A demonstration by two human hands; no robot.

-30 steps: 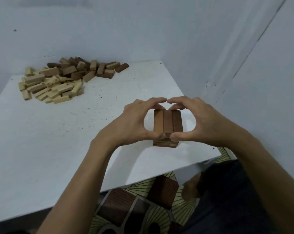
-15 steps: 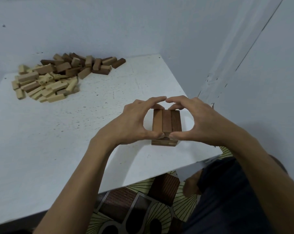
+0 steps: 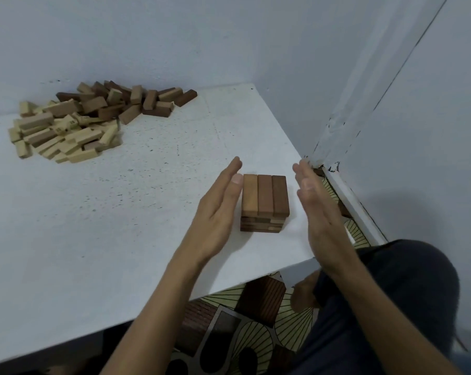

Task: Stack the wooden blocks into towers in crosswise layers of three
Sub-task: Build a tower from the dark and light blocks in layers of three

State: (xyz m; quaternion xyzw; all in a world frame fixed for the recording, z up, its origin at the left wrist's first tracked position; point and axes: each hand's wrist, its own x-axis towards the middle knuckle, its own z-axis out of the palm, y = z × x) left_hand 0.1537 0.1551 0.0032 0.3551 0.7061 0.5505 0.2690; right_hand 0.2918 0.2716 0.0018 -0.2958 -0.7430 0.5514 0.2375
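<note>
1. Your left hand and right hand, flat and empty, flank the block tower near the bench corner, left thumb perhaps touching.
2. Loose blocks lie far left, nearer your left hand.

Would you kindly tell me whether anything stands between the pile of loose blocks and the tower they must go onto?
Nothing visible does: the table between the pile and the tower is bare. Only the open left hand sits at the tower's pile-facing side; the right hand flanks the other, and the top is uncovered.
</note>
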